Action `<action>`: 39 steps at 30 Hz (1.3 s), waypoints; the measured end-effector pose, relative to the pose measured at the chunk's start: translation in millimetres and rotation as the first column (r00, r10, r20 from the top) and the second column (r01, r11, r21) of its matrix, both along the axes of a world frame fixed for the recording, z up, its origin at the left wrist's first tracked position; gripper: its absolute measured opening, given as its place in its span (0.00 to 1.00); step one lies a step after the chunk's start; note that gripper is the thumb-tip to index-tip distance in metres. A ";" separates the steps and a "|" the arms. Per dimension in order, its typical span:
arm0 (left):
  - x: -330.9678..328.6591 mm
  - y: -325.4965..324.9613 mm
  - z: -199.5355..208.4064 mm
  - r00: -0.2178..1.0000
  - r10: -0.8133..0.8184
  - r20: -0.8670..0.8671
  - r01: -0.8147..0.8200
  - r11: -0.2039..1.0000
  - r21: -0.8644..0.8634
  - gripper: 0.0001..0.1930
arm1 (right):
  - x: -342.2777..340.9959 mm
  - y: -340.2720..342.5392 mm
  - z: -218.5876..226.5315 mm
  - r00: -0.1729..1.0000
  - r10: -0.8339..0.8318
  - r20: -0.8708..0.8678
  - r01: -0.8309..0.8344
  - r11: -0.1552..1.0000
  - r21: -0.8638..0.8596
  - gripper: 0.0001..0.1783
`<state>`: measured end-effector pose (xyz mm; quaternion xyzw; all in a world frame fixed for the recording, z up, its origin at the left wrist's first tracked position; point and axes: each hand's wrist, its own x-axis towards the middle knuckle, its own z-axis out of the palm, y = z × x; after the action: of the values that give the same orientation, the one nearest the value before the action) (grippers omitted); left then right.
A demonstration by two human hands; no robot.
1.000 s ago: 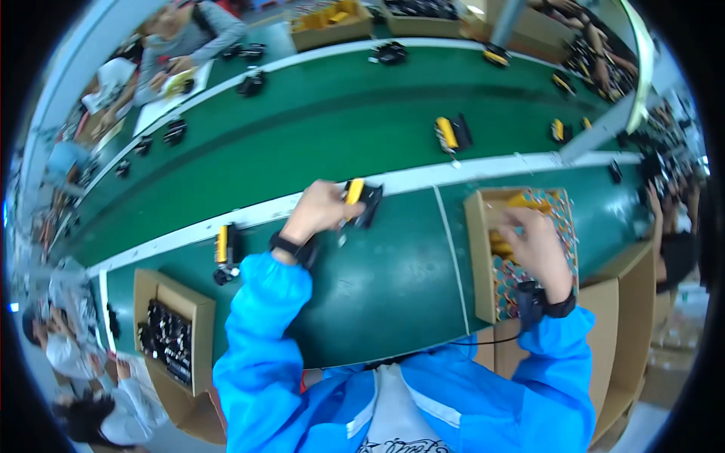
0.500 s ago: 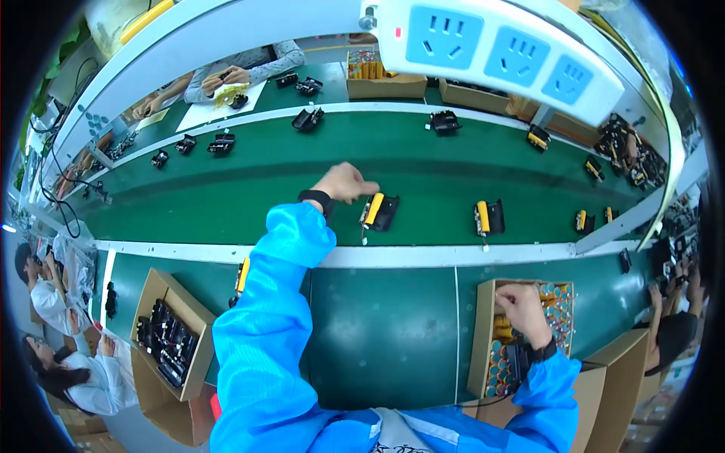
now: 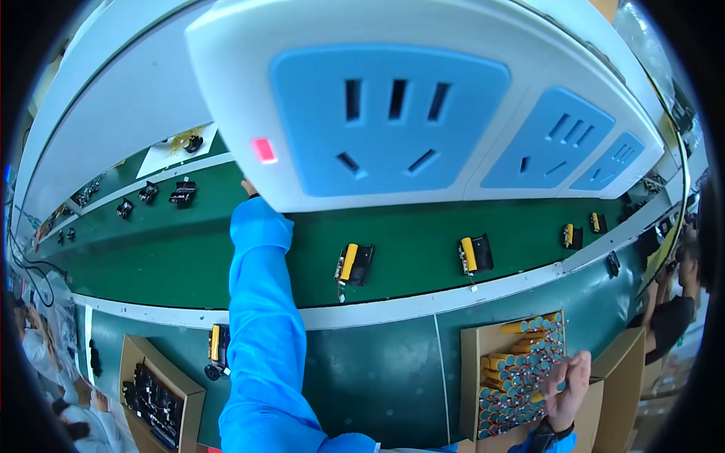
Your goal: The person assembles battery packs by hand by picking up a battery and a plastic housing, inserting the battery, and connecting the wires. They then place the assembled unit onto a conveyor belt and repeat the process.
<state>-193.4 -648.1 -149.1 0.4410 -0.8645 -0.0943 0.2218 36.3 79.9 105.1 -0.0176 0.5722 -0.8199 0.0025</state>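
Note:
My left arm in a blue sleeve reaches far across the green conveyor belt. Most of my left hand (image 3: pixel 248 186) is hidden behind the power strip, so its fingers and anything in them cannot be made out. My right hand (image 3: pixel 568 389) is over the near right side of a cardboard box of yellow battery cells (image 3: pixel 502 370). Its curled fingers, slightly blurred, appear to be closed round a yellow battery cell (image 3: pixel 538 395) with a teal end. Nearer than my left hand, a black housing with a yellow cell (image 3: pixel 355 264) lies on the belt.
A white power strip (image 3: pixel 242 151) hangs low across the upper view. More housings with cells, such as one housing (image 3: pixel 474 254), lie along the belt. Beside my left sleeve sits another housing (image 3: pixel 218 351). At left stands a box (image 3: pixel 194 411) of black housings. People work at both sides.
The view has shifted, and the power strip looms larger. My left hand has moved from beside the housing to farther away and left. My right hand has moved toward the box's near right side.

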 end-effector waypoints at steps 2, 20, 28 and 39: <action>14.2 20.7 15.5 0.988 -0.151 -0.012 0.152 0.987 0.048 0.29 | -9.3 3.5 14.7 0.945 0.178 0.275 -0.189 0.982 0.014 0.10; 481.3 295.2 171.0 0.831 -0.553 0.054 0.524 0.812 0.256 0.24 | -403.0 -290.6 -169.8 0.878 0.447 -0.168 0.057 0.251 0.966 0.34; 541.2 282.3 139.1 0.976 -0.206 0.078 0.186 0.960 0.209 0.24 | -387.0 -292.2 -169.3 0.860 0.437 -0.263 0.251 0.085 0.964 0.18; 550.1 246.1 114.7 0.991 -0.109 0.080 0.096 0.984 0.148 0.28 | -398.0 -269.8 -170.3 0.901 0.336 -0.274 0.259 0.090 0.962 0.30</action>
<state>356.7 -402.1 -34.3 0.4144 -0.8860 -0.1482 0.1463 -361.7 -189.8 -65.2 -0.2075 0.9558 -0.1878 -0.0904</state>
